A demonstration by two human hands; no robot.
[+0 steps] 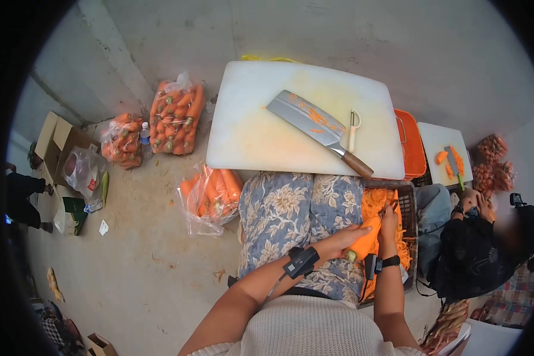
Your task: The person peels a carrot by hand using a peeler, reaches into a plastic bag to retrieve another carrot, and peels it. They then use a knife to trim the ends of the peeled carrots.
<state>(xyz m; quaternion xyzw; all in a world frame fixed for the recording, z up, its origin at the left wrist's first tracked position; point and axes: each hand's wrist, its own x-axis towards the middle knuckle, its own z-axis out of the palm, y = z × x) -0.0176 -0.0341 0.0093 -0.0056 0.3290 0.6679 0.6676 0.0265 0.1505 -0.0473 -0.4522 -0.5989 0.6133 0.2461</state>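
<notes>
My left hand (pixel 345 238) is wrapped around a large carrot (pixel 366 236), whose stem end points down toward my body. At the carrot's far end, my right hand (pixel 389 221) is closed on a small peeler (pixel 381 213); only a dark bit of it shows. Both hands are above a dark plastic crate (pixel 410 221) holding a heap of orange carrot peelings (pixel 375 197). Ahead of my lap, a cleaver (pixel 314 121) with carrot shreds on its blade lies on a white cutting board (pixel 249 118). A white peeler (pixel 353 132) rests beside the blade.
Bags of carrots (pixel 177 115) stand on the floor at the left, and an opened bag (pixel 210 196) sits by my knee. An orange bin (pixel 410 139) is beside the board. At right, another person (pixel 477 249) sits near a smaller board (pixel 436 139) with a knife.
</notes>
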